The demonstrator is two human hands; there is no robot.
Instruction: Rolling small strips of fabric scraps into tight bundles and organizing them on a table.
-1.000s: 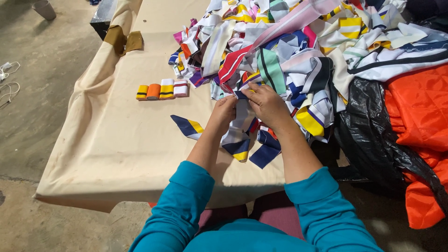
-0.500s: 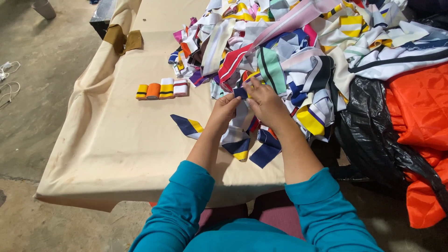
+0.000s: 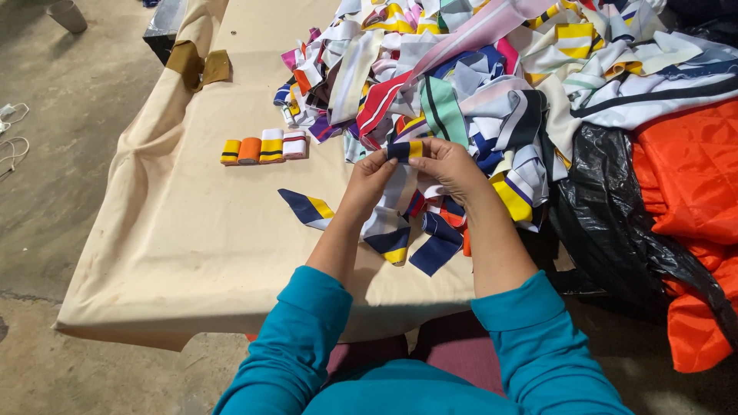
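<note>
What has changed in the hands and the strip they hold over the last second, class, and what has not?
Little: both the left hand and right hand keep gripping the navy-and-yellow strip, whose top end now looks folded tighter between the fingertips. The four rolled strips, the pile of strips and the table cloth stayed put.

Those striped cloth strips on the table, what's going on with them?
A person in teal sleeves holds one navy and yellow strip up between the left hand and right hand, its end folded or rolled at the fingertips. Four finished rolls sit in a row on the tan cloth-covered table. A big heap of loose strips lies just beyond the hands.
</note>
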